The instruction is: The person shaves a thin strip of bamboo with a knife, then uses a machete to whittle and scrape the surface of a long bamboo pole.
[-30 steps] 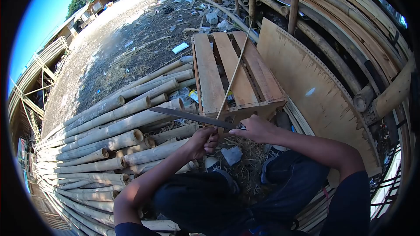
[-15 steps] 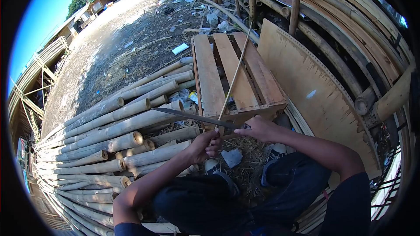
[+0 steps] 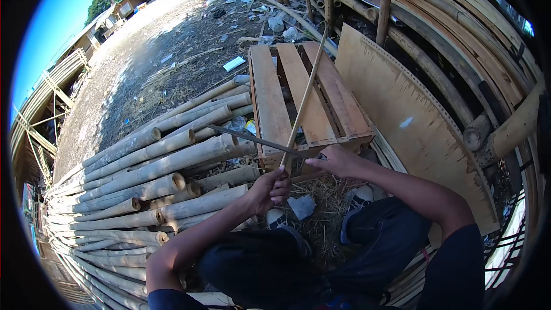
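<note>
My left hand (image 3: 269, 192) is closed round the lower end of a thin bamboo strip (image 3: 306, 96), which slants up and away over a wooden crate (image 3: 273, 103). In my right hand (image 3: 335, 162) is the handle of a machete, its fingers wrapped round it. The long dark machete blade (image 3: 252, 138) points left and crosses the strip just above my left hand, seeming to touch it. The slatted top of the crate lies in front of both hands. The handle itself is mostly hidden by my fingers.
Stacked bamboo poles (image 3: 189, 154) lie to the left, cut ends facing me. A plywood sheet (image 3: 402, 103) leans at the right, before racked bamboo and boards (image 3: 459, 23). A grey stone (image 3: 302, 207) sits on straw between my shoes. Litter dots the ground (image 3: 172, 63) beyond.
The machete blade has turned, now showing its narrow side more, and its tip has shifted right and up. The bamboo strip's upper end has moved slightly left. Both hands keep their grip.
</note>
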A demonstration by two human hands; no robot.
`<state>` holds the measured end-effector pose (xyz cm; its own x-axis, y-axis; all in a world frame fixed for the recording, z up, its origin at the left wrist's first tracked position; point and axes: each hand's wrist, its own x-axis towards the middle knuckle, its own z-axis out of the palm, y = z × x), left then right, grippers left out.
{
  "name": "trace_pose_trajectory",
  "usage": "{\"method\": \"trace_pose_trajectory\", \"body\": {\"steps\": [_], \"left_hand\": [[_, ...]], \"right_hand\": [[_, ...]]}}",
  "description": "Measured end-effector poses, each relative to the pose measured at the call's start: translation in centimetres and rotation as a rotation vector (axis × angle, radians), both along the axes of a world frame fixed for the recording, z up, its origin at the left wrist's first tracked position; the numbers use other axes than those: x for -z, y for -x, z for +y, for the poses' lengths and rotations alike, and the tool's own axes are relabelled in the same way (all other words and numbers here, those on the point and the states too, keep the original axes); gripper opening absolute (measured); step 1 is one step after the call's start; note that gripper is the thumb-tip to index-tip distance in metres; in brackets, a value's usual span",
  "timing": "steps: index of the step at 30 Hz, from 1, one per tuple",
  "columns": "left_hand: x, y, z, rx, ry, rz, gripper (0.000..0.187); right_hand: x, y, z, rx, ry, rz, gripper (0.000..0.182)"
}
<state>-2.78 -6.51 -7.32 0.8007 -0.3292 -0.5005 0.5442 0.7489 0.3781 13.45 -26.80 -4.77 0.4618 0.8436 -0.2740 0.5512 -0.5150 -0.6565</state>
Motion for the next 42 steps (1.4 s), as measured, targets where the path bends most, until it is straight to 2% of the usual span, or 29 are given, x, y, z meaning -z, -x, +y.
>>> {"method": "trace_pose_trajectory", "body": {"steps": [1,3,6,7,8,9,12,14,16,18,20,23,25,26,28,29,31,33,34,36,38,42], "left_hand": [[0.0,-0.4,0.0,-0.023,0.145,-0.006,0.025],[0.1,-0.3,-0.4,-0.027,0.131,0.013,0.028],[-0.5,0.4,-0.8,0.046,-0.066,0.004,0.036],[-0.4,0.5,-0.4,0.048,-0.071,0.004,0.036],[-0.1,0.5,0.2,0.044,0.052,-0.045,0.036],[-0.1,0.6,0.7,0.039,0.178,-0.093,0.037],[0.0,0.4,1.3,0.012,0.152,-0.088,0.038],[-0.3,0.2,1.1,0.002,0.124,-0.083,0.037],[-1.1,0.3,0.3,-0.015,-0.168,0.043,0.035],[-1.0,0.2,0.5,0.006,-0.168,0.046,0.034],[-0.5,0.3,1.0,0.027,-0.17,0.057,0.034],[0.0,0.5,1.3,0.032,-0.06,-0.003,0.032],[-1.7,0.4,-0.5,0.015,-0.623,0.036,0.032],[-1.6,0.3,-0.9,0.013,-0.623,0.038,0.032],[-1.4,0.2,-1.2,0.133,-1.244,-0.08,0.035],[-1.1,0.3,-1.0,0.131,-1.245,-0.074,0.035],[-0.4,0.3,-0.5,0.169,-1.555,-0.23,0.042],[-0.2,0.4,-0.4,0.177,-1.642,-0.28,0.043],[-0.2,0.4,-0.5,0.188,-1.725,-0.328,0.045],[-0.7,0.2,-0.9,0.205,-1.704,-0.299,0.046],[-0.8,0.0,-1.1,0.216,-1.682,-0.266,0.047],[1.0,0.2,-0.3,0.223,-1.84,-0.413,0.039]], "right_hand": [[0.5,-0.1,0.7,0.023,-0.032,-0.047,0.076],[1.3,-0.8,1.1,0.057,-0.07,-0.09,0.076],[1.5,-2.1,0.5,0.136,-0.054,-0.111,0.073],[1.2,-2.1,0.0,0.289,-0.054,0.083,0.071],[1.0,-2.3,-0.5,0.437,-0.053,0.276,0.07],[1.3,-2.5,-1.0,0.436,-0.054,0.274,0.07],[2.4,-2.4,-2.2,0.516,-0.159,0.375,0.068],[2.2,-2.4,-2.6,0.448,-0.121,0.331,0.069],[1.4,-2.1,-2.4,0.37,-0.06,0.25,0.07],[0.6,-1.4,-2.0,0.29,0.0,0.179,0.071],[0.1,-0.5,-1.3,0.028,-0.057,0.0,0.074],[0.1,1.2,0.0,-0.062,-0.004,-0.045,0.076],[-0.9,2.2,0.6,-0.067,-0.033,-0.049,0.074],[-1.2,2.5,0.7,-0.07,-0.061,-0.058,0.072],[-1.5,2.3,0.5,-0.024,-0.069,0.019,0.074],[-1.5,2.2,0.5,0.023,-0.078,0.098,0.076],[-0.2,0.5,0.0,0.082,-0.069,0.045,0.076],[0.0,-0.5,-0.3,0.149,-0.059,-0.02,0.075],[-0.4,-0.6,-0.6,0.202,-0.051,0.034,0.075],[-0.4,-0.4,-1.0,0.263,-0.045,0.09,0.074],[0.1,0.4,-1.1,0.078,0.025,-0.081,0.075],[-0.6,2.0,-0.1,-0.022,-0.03,-0.144,0.076]]}}
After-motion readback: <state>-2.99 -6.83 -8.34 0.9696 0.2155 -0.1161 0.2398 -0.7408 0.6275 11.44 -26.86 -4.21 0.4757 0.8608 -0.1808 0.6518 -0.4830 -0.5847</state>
